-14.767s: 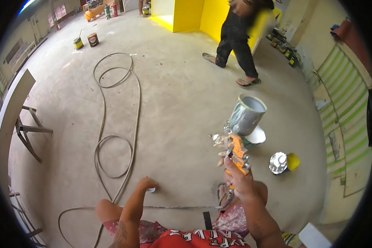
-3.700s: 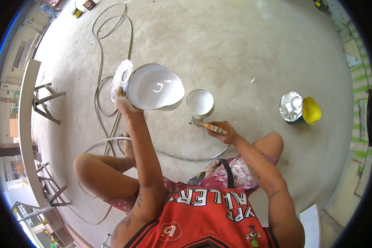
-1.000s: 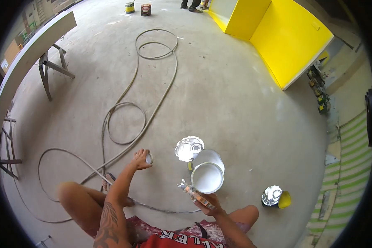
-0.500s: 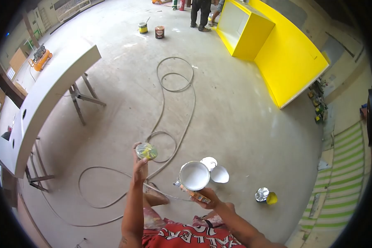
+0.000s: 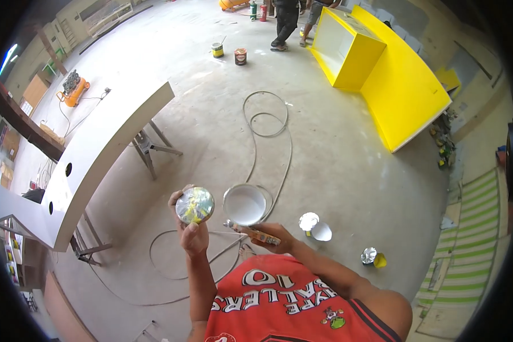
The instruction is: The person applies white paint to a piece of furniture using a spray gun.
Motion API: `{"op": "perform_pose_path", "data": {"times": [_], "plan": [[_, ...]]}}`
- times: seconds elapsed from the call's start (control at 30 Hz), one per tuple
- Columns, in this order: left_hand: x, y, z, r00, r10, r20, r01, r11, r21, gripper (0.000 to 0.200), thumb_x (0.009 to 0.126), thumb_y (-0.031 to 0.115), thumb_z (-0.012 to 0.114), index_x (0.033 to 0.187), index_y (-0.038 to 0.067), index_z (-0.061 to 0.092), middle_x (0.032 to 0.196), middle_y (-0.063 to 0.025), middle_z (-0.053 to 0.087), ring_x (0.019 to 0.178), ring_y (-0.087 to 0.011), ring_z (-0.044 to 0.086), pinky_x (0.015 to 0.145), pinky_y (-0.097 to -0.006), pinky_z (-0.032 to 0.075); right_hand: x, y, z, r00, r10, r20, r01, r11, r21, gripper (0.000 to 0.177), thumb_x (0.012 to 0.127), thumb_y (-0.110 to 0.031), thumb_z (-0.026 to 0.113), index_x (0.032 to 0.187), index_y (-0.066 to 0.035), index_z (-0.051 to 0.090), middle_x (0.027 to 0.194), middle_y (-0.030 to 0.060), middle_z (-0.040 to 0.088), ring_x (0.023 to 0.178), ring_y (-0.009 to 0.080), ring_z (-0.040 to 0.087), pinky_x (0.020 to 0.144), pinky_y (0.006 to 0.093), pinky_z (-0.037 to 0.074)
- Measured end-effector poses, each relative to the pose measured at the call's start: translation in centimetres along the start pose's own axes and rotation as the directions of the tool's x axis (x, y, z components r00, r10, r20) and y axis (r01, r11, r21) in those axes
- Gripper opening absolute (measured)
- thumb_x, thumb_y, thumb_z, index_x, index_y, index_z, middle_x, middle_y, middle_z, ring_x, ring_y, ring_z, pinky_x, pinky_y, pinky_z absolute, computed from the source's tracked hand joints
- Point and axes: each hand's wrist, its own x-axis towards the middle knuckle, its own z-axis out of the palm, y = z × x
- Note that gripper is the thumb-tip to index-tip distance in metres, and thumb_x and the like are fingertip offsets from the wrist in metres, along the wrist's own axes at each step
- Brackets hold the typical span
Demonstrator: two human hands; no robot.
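My left hand [image 5: 194, 231] grips a round lid [image 5: 195, 205], its silvery top smeared with yellow and green paint. In my right hand [image 5: 275, 236] is what looks like a spray gun [image 5: 257, 233], with an orange patterned wrap round its body. An uncovered cup [image 5: 245, 205] of white paint sits on top of it. The lid is just left of the cup, apart from it. Both hands are held in front of the red shirt [image 5: 285, 290]. My right fingers are partly hidden.
A grey hose [image 5: 289, 165] loops over the floor. Foil-topped containers [image 5: 309, 221] [image 5: 369, 255] stand at right. A curved white panel [image 5: 114, 131] rests on metal stands at left. Yellow furniture [image 5: 376, 85], paint cans [image 5: 240, 56] and two people [image 5: 286, 23] are farther back.
The lid and the cup have come closer together and higher in view. My body has turned and shifted, with more of the shirt showing; the floor containers now lie farther from my hands.
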Motion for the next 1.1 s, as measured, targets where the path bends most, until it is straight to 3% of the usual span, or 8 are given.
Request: {"op": "perform_pose_path", "data": {"times": [0.1,0.37,0.47,0.5,0.67,0.73,0.93,1.1], "plan": [[0.5,1.9,1.2,0.994,0.096,0.042,-0.099,0.993,0.059,0.088,0.072,0.033,0.077,0.145,0.005,0.035,0.148,-0.0213,0.042,0.140,-0.0355,0.041,0.117,-0.0454,0.033,2.3,-1.4,0.5,0.998,-0.063,-0.031,0.064,0.997,0.040,0.033,0.090,-0.016,0.075,0.119,-0.003,0.064,0.092,0.0144,0.070,0.079,0.0320,0.069,0.071,0.0384,0.055],[1.7,3.8,3.4,0.979,0.197,0.055,-0.205,0.932,0.298,0.086,0.072,0.036,0.082,0.140,0.005,0.038,0.146,-0.0232,0.042,0.139,-0.0344,0.041,0.117,-0.0464,0.033,5.3,-2.9,-0.3,0.984,0.088,0.155,-0.103,0.991,0.087,0.034,0.095,-0.019,0.070,0.123,-0.002,0.064,0.096,0.0151,0.073,0.083,0.0278,0.072,0.072,0.0369,0.055],[2.2,3.7,4.7,0.975,0.199,0.098,-0.221,0.906,0.361,0.084,0.073,0.035,0.083,0.138,0.007,0.038,0.145,-0.0226,0.041,0.139,-0.0340,0.042,0.117,-0.0464,0.035,6.1,-3.4,-0.7,0.987,0.048,0.154,-0.059,0.996,0.066,0.033,0.095,-0.021,0.069,0.122,-0.001,0.065,0.093,0.0140,0.072,0.081,0.0276,0.071,0.071,0.0368,0.054],[2.4,3.7,4.7,0.970,0.192,0.150,-0.235,0.902,0.362,0.081,0.074,0.025,0.084,0.136,0.008,0.035,0.144,-0.0214,0.040,0.136,-0.0329,0.041,0.114,-0.0448,0.035,6.3,-3.5,-0.8,0.991,0.008,0.133,-0.018,0.997,0.069,0.033,0.095,-0.020,0.069,0.122,-0.001,0.065,0.091,0.0140,0.072,0.080,0.0279,0.071,0.071,0.0366,0.054],[3.4,3.1,6.9,0.939,0.220,0.263,-0.333,0.773,0.540,0.077,0.075,0.020,0.084,0.133,0.007,0.034,0.142,-0.0216,0.041,0.134,-0.0339,0.042,0.113,-0.0446,0.034,6.9,-3.8,-2.2,0.982,0.012,0.186,-0.027,0.997,0.076,0.033,0.095,-0.019,0.069,0.123,-0.002,0.065,0.092,0.0145,0.072,0.079,0.0272,0.070,0.071,0.0366,0.054],[3.9,2.3,7.2,0.915,0.218,0.339,-0.398,0.625,0.672,0.077,0.075,0.020,0.085,0.132,0.007,0.034,0.139,-0.0220,0.044,0.134,-0.0351,0.041,0.114,-0.0464,0.032,6.8,-3.8,-3.1,0.979,0.029,0.203,-0.042,0.997,0.059,0.033,0.095,-0.019,0.069,0.124,-0.002,0.064,0.092,0.0145,0.072,0.079,0.0266,0.070,0.071,0.0363,0.053],[3.9,0.2,9.8,0.930,0.181,0.319,-0.359,0.630,0.688,0.073,0.073,0.022,0.085,0.126,0.010,0.037,0.139,-0.0209,0.048,0.133,-0.0352,0.044,0.119,-0.0540,0.022,5.6,-3.3,-5.1,0.988,-0.011,0.151,-0.009,0.992,0.126,0.032,0.096,-0.016,0.069,0.124,-0.002,0.063,0.086,0.0107,0.069,0.072,0.0209,0.065,0.068,0.0350,0.052],[4.2,-0.5,10.9,0.878,0.195,0.436,-0.475,0.463,0.749,0.071,0.071,0.026,0.085,0.122,0.011,0.038,0.135,-0.0191,0.054,0.132,-0.0363,0.050,0.121,-0.0647,0.009,4.4,-2.9,-6.3,0.992,-0.018,0.123,0.005,0.994,0.109,0.031,0.096,-0.017,0.069,0.123,-0.002,0.064,0.082,0.0104,0.068,0.069,0.0214,0.064,0.066,0.0353,0.051]]}}
